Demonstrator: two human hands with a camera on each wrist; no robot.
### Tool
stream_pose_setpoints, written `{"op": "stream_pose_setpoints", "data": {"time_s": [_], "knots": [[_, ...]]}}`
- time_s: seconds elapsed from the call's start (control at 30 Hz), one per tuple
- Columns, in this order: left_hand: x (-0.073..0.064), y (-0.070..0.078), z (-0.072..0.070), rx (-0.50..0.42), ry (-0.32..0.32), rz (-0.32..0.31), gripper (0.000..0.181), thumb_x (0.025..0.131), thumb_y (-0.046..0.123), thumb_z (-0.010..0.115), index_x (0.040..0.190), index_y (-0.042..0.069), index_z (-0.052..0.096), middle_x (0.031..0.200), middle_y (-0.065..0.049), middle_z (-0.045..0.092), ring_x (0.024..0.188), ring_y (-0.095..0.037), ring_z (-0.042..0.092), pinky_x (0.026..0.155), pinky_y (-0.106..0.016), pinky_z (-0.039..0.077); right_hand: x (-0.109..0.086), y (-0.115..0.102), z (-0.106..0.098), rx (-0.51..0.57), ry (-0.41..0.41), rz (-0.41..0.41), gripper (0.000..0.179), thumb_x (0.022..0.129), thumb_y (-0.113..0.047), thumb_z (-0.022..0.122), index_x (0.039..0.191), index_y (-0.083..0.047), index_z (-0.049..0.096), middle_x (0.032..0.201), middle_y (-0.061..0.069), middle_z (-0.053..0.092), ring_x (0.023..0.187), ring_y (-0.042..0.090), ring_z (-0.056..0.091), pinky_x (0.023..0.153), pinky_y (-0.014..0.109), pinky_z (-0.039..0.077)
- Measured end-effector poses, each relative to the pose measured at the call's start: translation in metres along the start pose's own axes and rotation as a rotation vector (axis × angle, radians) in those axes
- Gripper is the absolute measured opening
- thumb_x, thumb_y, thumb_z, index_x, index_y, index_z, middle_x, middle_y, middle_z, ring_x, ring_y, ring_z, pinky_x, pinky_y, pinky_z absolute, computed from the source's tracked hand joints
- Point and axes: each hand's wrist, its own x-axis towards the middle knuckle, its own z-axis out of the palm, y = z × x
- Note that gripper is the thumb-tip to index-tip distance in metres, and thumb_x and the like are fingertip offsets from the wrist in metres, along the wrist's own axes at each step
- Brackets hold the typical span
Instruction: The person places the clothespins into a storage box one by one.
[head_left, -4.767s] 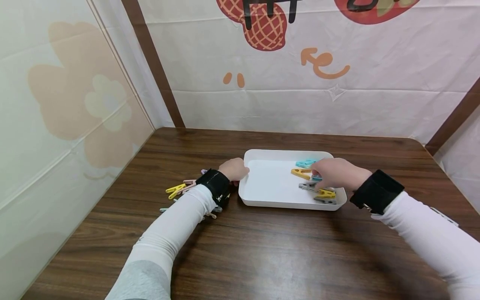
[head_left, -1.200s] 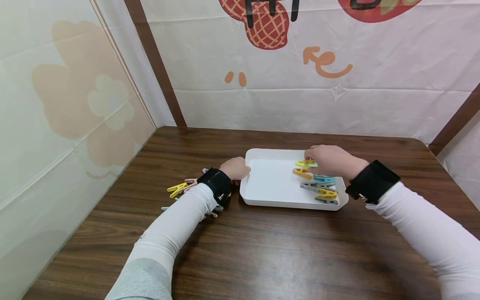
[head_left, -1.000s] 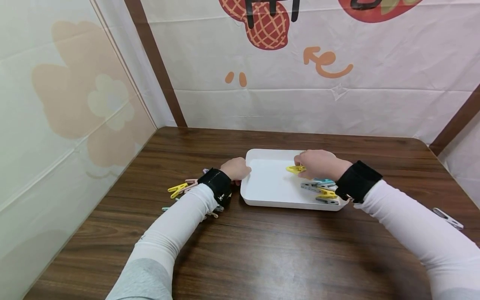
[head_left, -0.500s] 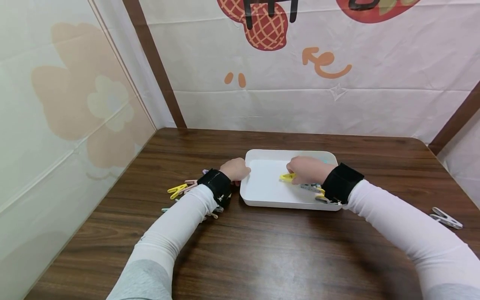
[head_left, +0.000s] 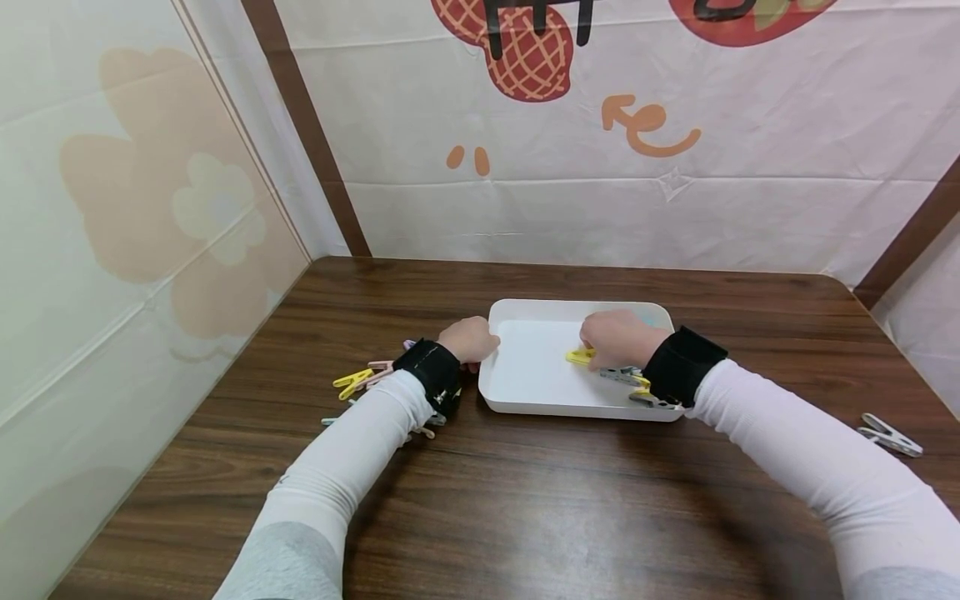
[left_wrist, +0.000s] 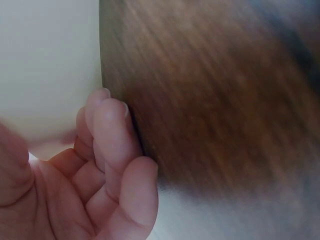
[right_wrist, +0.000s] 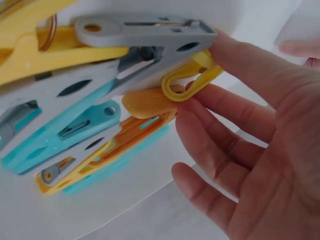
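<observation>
A white tray (head_left: 528,375) lies on the table. My left hand (head_left: 468,339) grips its left edge, thumb over the rim and fingers (left_wrist: 117,135) against the outer wall in the left wrist view. Over the tray's middle, my right hand (head_left: 622,337) pinches a yellow clothespin (head_left: 580,357) between thumb and fingertips. In the right wrist view, a grey clothespin (right_wrist: 110,32) lies right beside the pinched one. Teal (right_wrist: 90,122), orange (right_wrist: 135,137) and other clothespins line up in the tray. In the head view, my right hand and wrist band hide part of this row.
Several clothespins, among them a yellow clothespin (head_left: 352,380), lie on the table left of the tray, partly behind my left forearm. A grey clothespin (head_left: 890,435) lies far right by my right sleeve. A white printed cloth (head_left: 555,217) hangs behind the table's back edge.
My right hand has carried the yellow clothespin from the tray's back right leftward and nearer to me, shifting slightly back right in the last half second. The left hand has stayed on the tray.
</observation>
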Motion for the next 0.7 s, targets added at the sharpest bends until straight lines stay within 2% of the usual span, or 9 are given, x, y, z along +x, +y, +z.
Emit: {"op": "stream_pose_setpoints", "data": {"time_s": [0.23, 0.4, 0.5, 0.7], "knots": [[0.001, -0.003, 0.004, 0.01, 0.002, -0.001, 0.031, 0.099, 0.025, 0.044, 0.085, 0.004, 0.063, 0.059, -0.008, 0.063, 0.049, -0.021, 0.058, 0.048, -0.031, 0.045, -0.003, 0.0, 0.0, -0.002, -0.005, 0.014, 0.022, 0.083, -0.023, 0.076, 0.078, -0.01, 0.059, 0.072, 0.0, 0.05, 0.065, 0.016, 0.043, 0.059, 0.027, 0.034], [0.001, -0.003, 0.005, 0.006, 0.0, -0.005, 0.032, 0.099, 0.025, 0.044, 0.085, 0.004, 0.063, 0.059, -0.008, 0.063, 0.049, -0.021, 0.058, 0.048, -0.032, 0.044, -0.009, 0.003, 0.0, 0.031, 0.008, 0.005, 0.02, 0.085, -0.025, 0.075, 0.087, -0.007, 0.065, 0.077, 0.0, 0.054, 0.067, 0.016, 0.046, 0.062, 0.028, 0.04], [0.002, -0.004, 0.005, 0.005, 0.001, -0.004, 0.032, 0.098, 0.025, 0.044, 0.084, 0.004, 0.063, 0.059, -0.008, 0.063, 0.049, -0.021, 0.058, 0.048, -0.032, 0.044, -0.017, 0.007, -0.004, 0.042, 0.036, -0.001, 0.021, 0.086, -0.025, 0.074, 0.092, -0.006, 0.066, 0.079, 0.0, 0.055, 0.068, 0.016, 0.048, 0.063, 0.029, 0.043], [0.006, -0.005, 0.003, 0.0, -0.001, 0.002, 0.032, 0.099, 0.026, 0.044, 0.083, 0.005, 0.063, 0.058, -0.008, 0.063, 0.049, -0.021, 0.059, 0.048, -0.032, 0.046, -0.042, 0.02, -0.011, 0.024, 0.126, 0.026, 0.024, 0.085, -0.029, 0.076, 0.092, -0.008, 0.067, 0.079, -0.001, 0.057, 0.067, 0.014, 0.049, 0.059, 0.031, 0.045]]}}
